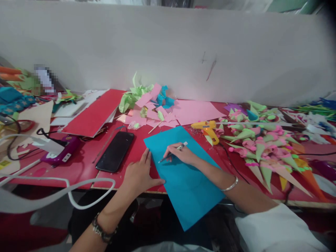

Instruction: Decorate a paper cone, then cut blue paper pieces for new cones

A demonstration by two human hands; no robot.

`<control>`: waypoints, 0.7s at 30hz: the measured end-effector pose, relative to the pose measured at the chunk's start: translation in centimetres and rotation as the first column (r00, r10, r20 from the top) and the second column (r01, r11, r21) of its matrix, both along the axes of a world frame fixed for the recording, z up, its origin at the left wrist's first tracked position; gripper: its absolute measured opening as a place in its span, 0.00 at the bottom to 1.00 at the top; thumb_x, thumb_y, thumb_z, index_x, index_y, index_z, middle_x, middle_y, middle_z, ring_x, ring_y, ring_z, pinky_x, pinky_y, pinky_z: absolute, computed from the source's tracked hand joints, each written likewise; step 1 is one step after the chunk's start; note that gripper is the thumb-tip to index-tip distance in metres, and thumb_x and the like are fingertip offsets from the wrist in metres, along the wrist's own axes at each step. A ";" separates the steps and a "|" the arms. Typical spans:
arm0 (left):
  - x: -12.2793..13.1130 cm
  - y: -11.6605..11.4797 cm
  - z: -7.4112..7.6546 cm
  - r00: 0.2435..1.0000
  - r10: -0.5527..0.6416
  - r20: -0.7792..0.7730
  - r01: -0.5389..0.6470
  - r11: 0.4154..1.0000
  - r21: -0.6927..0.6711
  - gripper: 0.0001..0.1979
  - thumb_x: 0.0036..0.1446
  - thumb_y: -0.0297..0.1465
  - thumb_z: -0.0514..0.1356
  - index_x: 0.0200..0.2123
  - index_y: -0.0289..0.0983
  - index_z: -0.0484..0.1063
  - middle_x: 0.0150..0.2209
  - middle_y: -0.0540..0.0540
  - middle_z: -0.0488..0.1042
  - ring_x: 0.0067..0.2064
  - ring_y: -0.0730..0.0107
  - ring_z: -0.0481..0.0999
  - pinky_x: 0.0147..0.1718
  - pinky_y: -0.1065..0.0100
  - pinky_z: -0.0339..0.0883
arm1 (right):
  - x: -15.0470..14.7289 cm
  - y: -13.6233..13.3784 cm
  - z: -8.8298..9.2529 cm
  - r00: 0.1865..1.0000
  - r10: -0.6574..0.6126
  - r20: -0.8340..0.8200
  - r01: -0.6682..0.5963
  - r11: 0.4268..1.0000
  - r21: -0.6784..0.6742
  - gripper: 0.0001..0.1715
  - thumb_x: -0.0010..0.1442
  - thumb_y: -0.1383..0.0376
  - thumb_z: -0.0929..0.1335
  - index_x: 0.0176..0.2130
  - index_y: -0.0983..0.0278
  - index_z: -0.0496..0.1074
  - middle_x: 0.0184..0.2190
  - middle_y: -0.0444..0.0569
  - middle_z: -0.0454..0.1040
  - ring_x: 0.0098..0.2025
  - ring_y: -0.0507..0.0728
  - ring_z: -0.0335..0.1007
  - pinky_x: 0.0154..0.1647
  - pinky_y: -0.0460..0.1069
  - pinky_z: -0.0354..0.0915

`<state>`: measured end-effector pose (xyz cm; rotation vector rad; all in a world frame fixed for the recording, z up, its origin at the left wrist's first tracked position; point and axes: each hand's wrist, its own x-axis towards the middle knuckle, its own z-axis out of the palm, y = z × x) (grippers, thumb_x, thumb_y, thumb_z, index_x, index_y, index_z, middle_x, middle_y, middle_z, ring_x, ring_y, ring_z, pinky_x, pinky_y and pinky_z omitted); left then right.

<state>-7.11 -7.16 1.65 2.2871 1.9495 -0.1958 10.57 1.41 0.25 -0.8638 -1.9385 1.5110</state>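
Observation:
A sheet of blue paper [191,182] lies at a slant over the front edge of the red table, its lower corner hanging past the edge. My right hand [182,154] is closed around a pen [181,147], whose tip points down at the paper's left part. The wrist rests above the sheet. My left hand [140,175] lies flat with its fingers stretched out, and its fingertips and thumb touch the paper's left edge. Nothing is held in it. I cannot make out any drawn line near the tip.
A black phone [114,151] lies left of my left hand. Beyond the sheet are pink paper [196,112] and crumpled scraps [135,94]. A yellow glue gun [208,129] and heaped paper cones [265,143] lie right. A purple power strip [63,150] sits left; a white partition [168,52] stands behind.

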 end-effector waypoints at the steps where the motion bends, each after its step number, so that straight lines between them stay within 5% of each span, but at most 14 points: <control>1: 0.0 0.0 0.0 1.000 0.001 -0.004 -0.001 1.000 0.002 0.51 0.38 0.59 0.50 0.60 0.35 0.46 0.63 0.39 0.43 0.46 0.51 0.70 0.36 0.61 0.63 | 0.1 -0.3 0.0 0.999 0.047 0.015 -0.047 0.999 -0.011 0.22 0.58 0.54 0.59 0.25 0.63 0.72 0.24 0.44 0.73 0.22 0.49 0.66 0.26 0.44 0.63; 5: -0.1 0.0 -0.1 1.000 -0.007 0.000 0.007 1.000 0.023 0.51 0.38 0.59 0.50 0.60 0.34 0.46 0.63 0.39 0.43 0.45 0.52 0.70 0.36 0.62 0.63 | -0.3 -0.3 0.0 0.998 0.049 0.044 -0.051 0.998 0.036 0.21 0.58 0.56 0.59 0.27 0.64 0.72 0.25 0.44 0.73 0.23 0.49 0.65 0.26 0.44 0.62; 14: -0.1 0.0 -0.2 1.000 -0.005 0.016 0.005 1.000 0.023 0.51 0.38 0.59 0.49 0.61 0.34 0.45 0.63 0.40 0.42 0.44 0.52 0.71 0.36 0.61 0.64 | 0.0 1.4 -0.5 0.948 -0.319 -0.015 0.310 0.907 0.285 0.13 0.58 0.58 0.60 0.32 0.63 0.69 0.29 0.46 0.71 0.29 0.51 0.67 0.30 0.45 0.64; 21: 0.2 -0.2 0.3 0.999 0.010 -0.035 -0.010 1.000 0.004 0.49 0.39 0.59 0.49 0.60 0.36 0.46 0.63 0.38 0.44 0.42 0.51 0.73 0.33 0.62 0.64 | 2.7 -3.2 1.6 0.974 -0.197 0.115 0.124 0.881 0.457 0.11 0.59 0.64 0.60 0.40 0.61 0.69 0.40 0.47 0.72 0.42 0.54 0.68 0.42 0.48 0.64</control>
